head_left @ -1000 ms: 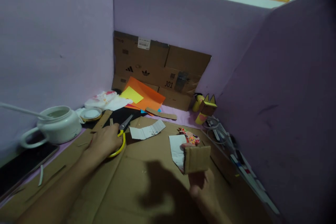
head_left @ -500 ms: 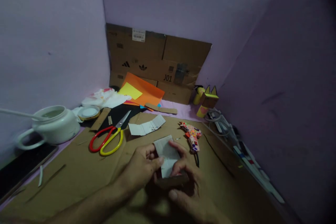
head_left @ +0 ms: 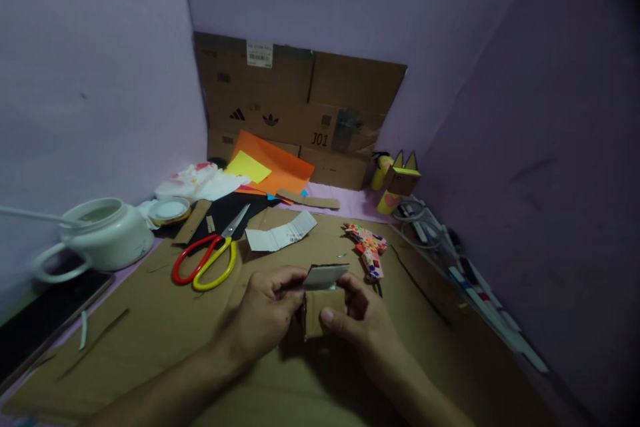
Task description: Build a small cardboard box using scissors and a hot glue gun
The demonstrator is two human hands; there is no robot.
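Both my hands meet over the brown cardboard sheet [head_left: 150, 340]. My left hand [head_left: 265, 310] pinches the edge of a white paper piece [head_left: 325, 275] that lies tilted on top of a small brown cardboard piece [head_left: 320, 312]. My right hand [head_left: 367, 317] grips that cardboard piece, thumb across its front. Red-and-yellow scissors [head_left: 207, 257] lie to the left of my hands, apart from them. A folded white paper strip [head_left: 283, 235] rests just beyond, and a colourful patterned paper scrap [head_left: 369, 247] lies to the right.
A white pot [head_left: 107, 233] with a handle stands at the left, a tape roll [head_left: 169, 211] beside it. Orange and yellow paper sheets [head_left: 270, 170] lean on a flattened cardboard box [head_left: 300, 113] at the back. Cables and pens [head_left: 450, 260] line the right wall. A dark tablet [head_left: 35, 320] lies far left.
My left hand let go of the scissors and came to the white paper. My right hand brought the cardboard piece down, and both hands now hold paper and cardboard together.
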